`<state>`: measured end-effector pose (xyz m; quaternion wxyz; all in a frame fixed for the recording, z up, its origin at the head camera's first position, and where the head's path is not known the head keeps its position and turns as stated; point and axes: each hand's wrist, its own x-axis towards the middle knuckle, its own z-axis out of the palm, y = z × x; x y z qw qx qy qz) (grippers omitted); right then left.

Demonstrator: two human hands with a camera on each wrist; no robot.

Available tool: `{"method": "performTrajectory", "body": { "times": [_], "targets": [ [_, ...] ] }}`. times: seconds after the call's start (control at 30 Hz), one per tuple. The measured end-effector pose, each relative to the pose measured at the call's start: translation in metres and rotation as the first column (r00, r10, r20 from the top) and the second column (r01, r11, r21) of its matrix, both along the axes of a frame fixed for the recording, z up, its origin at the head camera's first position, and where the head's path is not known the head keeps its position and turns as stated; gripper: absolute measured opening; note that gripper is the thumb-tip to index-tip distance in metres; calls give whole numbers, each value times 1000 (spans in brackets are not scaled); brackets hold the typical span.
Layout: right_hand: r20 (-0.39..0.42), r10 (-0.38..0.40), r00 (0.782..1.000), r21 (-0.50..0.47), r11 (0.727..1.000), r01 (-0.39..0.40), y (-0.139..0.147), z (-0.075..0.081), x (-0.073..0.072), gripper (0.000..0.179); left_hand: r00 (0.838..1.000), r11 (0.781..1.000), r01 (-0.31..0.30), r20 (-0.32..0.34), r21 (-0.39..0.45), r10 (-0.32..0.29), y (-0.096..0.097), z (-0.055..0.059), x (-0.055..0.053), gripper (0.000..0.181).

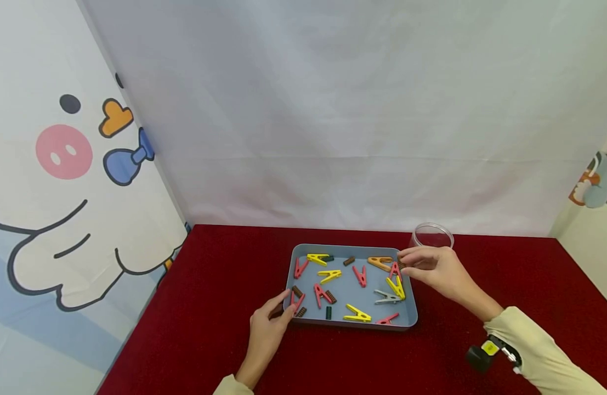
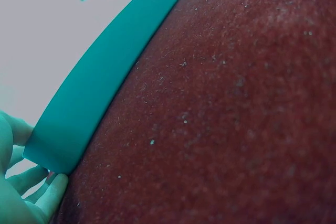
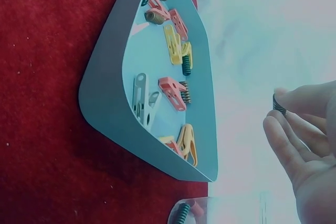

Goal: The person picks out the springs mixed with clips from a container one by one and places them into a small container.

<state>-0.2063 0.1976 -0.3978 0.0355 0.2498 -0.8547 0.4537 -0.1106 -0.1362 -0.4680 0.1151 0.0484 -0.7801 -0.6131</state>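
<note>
My right hand (image 1: 438, 269) pinches a small dark coil spring (image 3: 279, 104) between thumb and fingertips, raised over the right end of a blue-grey tray (image 1: 350, 323). My left hand (image 1: 270, 326) holds the tray by its front left corner, with fingers around the wall in the left wrist view. Plastic spring clamps lie scattered inside: red ones such as the red clamp (image 1: 360, 276), yellow ones like the yellow clamp (image 1: 357, 314), an orange clamp (image 1: 379, 262) and a grey clamp (image 1: 387, 297). Several brown and dark green springs, including a green spring (image 1: 329, 312), lie among them.
A clear round jar (image 1: 432, 227) stands behind my right hand, near the tray's back right corner. In the right wrist view a dark spring (image 3: 182, 213) shows inside it. Dark red cloth (image 1: 224, 274) covers the table, and a white curtain (image 1: 333, 137) hangs behind.
</note>
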Motion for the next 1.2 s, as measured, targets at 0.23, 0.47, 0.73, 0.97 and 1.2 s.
{"method": "performTrajectory", "body": {
  "times": [0.23,0.47,0.73,0.97,1.2],
  "targets": [
    [-2,-29,1000,24,999,29,-6,22,9,15,1000,1000,-7,-8,-8,7,1,1,0,37],
    [8,-34,999,13,999,34,-3,29,8,16,1000,1000,-12,-5,-10,12,1,1,0,36],
    [5,-40,999,-6,999,40,2,29,3,16,1000,1000,1,-12,2,-1,0,0,0,37],
    [29,-40,999,-7,999,40,6,29,1,17,1000,1000,-3,-3,-7,3,0,1,0,37],
    [27,-47,999,-3,999,47,9,31,-2,17,1000,1000,1,3,-10,-1,0,1,1,37]
  ]
}}
